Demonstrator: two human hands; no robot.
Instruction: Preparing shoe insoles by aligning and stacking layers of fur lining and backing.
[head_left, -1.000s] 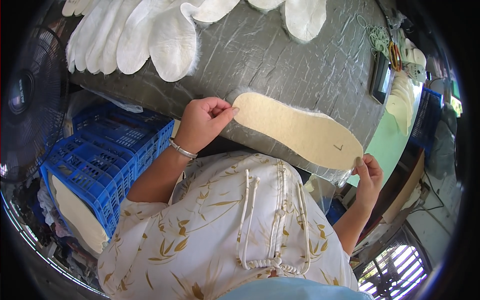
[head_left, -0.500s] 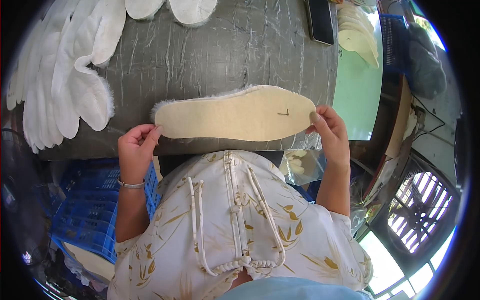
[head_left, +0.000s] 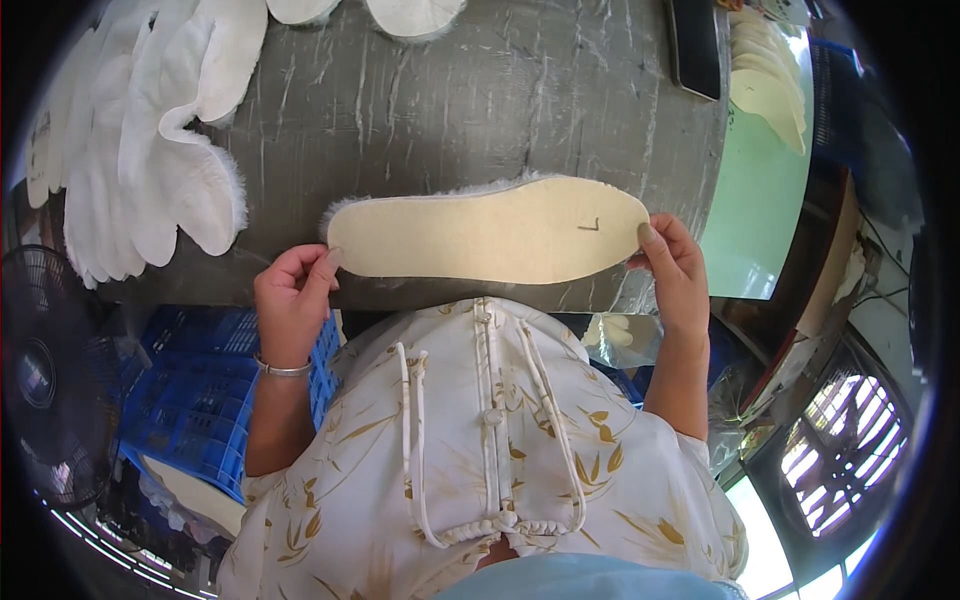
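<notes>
A cream-coloured insole point(head_left: 480, 235) with white fluffy pile along its far edge lies level across the view, its flat side up and a small dark mark near its right end. My left hand point(head_left: 297, 290), with a bangle at the wrist, pinches the insole's left end between thumb and fingers. At the other end my right hand point(head_left: 674, 262) grips the tip, thumb on top. The insole is held over the near edge of a grey worktable point(head_left: 470, 120). Both hands' lower fingers are curled and partly hidden.
White fleecy insoles point(head_left: 190, 150) are piled at the left, and more lie at the far edge. A phone point(head_left: 695, 50) and cream cut pieces point(head_left: 765, 85) on a green sheet point(head_left: 755, 220) sit at the right. Below left are blue crates point(head_left: 200, 390) and a fan point(head_left: 45, 370).
The whole scene has shifted slightly rightward in the view, with more of the fan showing at the left. Both hands keep their hold on the insole, which looks otherwise unchanged.
</notes>
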